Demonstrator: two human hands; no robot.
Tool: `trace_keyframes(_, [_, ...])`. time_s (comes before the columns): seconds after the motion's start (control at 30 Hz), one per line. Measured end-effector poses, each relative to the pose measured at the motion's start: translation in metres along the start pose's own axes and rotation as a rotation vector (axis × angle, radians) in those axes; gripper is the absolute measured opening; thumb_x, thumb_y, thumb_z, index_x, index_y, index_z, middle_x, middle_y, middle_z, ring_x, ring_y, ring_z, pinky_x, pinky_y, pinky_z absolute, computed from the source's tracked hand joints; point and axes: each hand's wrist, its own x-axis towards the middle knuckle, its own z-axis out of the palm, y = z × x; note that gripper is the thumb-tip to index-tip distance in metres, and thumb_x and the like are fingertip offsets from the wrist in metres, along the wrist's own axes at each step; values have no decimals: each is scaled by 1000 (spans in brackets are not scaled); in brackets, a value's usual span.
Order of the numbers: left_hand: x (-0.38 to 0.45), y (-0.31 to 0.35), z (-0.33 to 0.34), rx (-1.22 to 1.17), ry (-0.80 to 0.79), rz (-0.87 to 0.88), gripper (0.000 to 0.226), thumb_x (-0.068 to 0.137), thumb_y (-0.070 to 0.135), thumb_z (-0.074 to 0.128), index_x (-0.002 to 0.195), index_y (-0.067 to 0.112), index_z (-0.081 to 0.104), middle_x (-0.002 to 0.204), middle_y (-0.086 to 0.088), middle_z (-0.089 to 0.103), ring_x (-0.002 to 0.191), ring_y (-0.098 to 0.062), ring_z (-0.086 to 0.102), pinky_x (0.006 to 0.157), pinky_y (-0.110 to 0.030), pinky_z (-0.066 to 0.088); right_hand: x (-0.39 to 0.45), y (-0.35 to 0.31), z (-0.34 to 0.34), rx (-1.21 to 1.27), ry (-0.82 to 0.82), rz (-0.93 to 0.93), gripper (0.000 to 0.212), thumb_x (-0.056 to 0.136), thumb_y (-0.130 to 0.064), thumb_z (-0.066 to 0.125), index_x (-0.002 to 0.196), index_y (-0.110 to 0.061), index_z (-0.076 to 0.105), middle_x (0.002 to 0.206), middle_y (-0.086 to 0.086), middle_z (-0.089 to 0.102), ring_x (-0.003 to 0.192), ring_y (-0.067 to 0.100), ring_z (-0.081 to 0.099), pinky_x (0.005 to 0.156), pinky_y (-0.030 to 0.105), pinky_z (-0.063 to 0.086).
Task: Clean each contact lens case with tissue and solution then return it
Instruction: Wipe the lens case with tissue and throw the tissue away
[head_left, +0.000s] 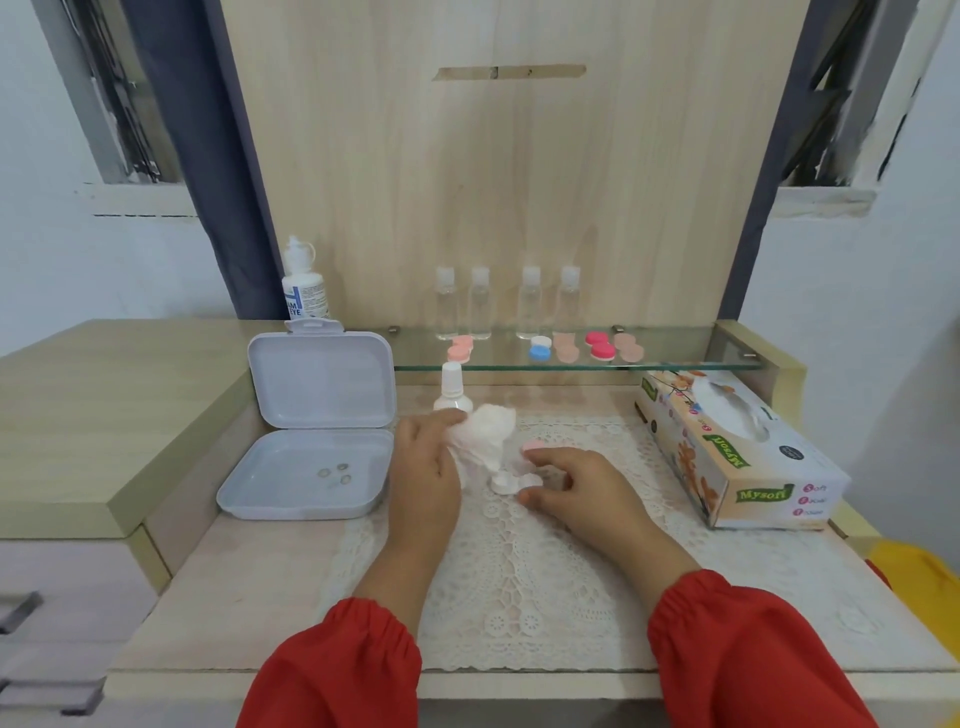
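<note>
Fingers (457, 415) round one tissue (485, 436); one white case (511, 483), perhaps five shelved.

Tissue box (737, 452) right of open case (511, 482)

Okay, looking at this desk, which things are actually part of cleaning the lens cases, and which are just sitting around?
In use:
- crumpled tissue, held in the left hand
- open white lens case, under the right hand
- pink cap
- small solution bottle
- lens cases on the glass shelf
- tissue box

Lying about:
- open lilac box
- four clear bottles
</note>
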Motion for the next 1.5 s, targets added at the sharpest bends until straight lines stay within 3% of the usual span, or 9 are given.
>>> trace_keyframes(0.07, [-1,-3,3,71,-51,75,42,84,-17,43,106,8,70,103,-2,46,92,-2,47,85,0,32,6,2,4,-76,-6,-40,44,78,-46,73,120,-36,65,116,-18,62,108,9,53,90,32,46])
trace_keyframes(0.2, [-4,-9,13,170,-201,190,28,85,-5,57,110,1,66,103,2,41,85,2,43,81,-1,33,10,8,8,-77,20,-108,30,77,-48,72,105,-37,72,105,-16,64,102,14,55,86,36,48])
trace_keyframes(0.43, [-3,-12,22,578,-260,353,32,55,-12,74,75,7,57,76,-8,50,45,-17,32,39,-24,24,11,10,9,-56,41,-124,24,78,-43,73,100,-33,73,98,-17,58,100,11,52,84,33,46])
trace_keyframes(0.57, [-8,-15,23,556,-416,354,9,78,4,59,84,4,66,87,-6,54,65,-25,55,51,-30,42,11,11,10,-52,46,-125,20,78,-45,72,96,-36,73,100,-16,61,101,11,53,84,33,46])
trace_keyframes(0.87, [-4,-9,23,531,-514,278,24,93,18,47,94,8,69,98,2,47,90,-14,46,74,-34,47,12,8,11,-105,52,-86,29,78,-47,71,104,-34,72,115,-14,62,108,11,52,87,32,46])
trace_keyframes(1.0, [1,-9,24,319,-466,40,24,93,15,47,88,9,69,95,1,50,90,-14,48,78,-28,43,11,8,11,-107,54,-81,27,78,-46,71,103,-34,73,114,-13,62,107,11,53,86,32,46])
trace_keyframes(1.1, [5,-5,18,97,-180,-148,21,94,9,45,75,10,55,85,-2,49,80,-19,48,64,-25,36,11,9,10,-90,51,-86,23,78,-44,72,99,-35,73,110,-13,63,106,12,54,85,32,46])
trace_keyframes(1.2, [4,-5,7,176,24,-54,14,95,9,49,89,10,62,90,-1,58,84,-16,51,69,-23,33,12,11,11,-76,53,-89,20,78,-44,72,97,-36,73,108,-16,63,106,12,53,85,33,46])
trace_keyframes(1.5, [-10,-3,17,460,-440,307,16,90,17,54,105,16,60,88,-4,52,80,-21,52,69,-35,48,14,13,13,-92,68,-84,29,77,-48,73,98,-29,73,109,-13,64,102,13,55,83,32,47])
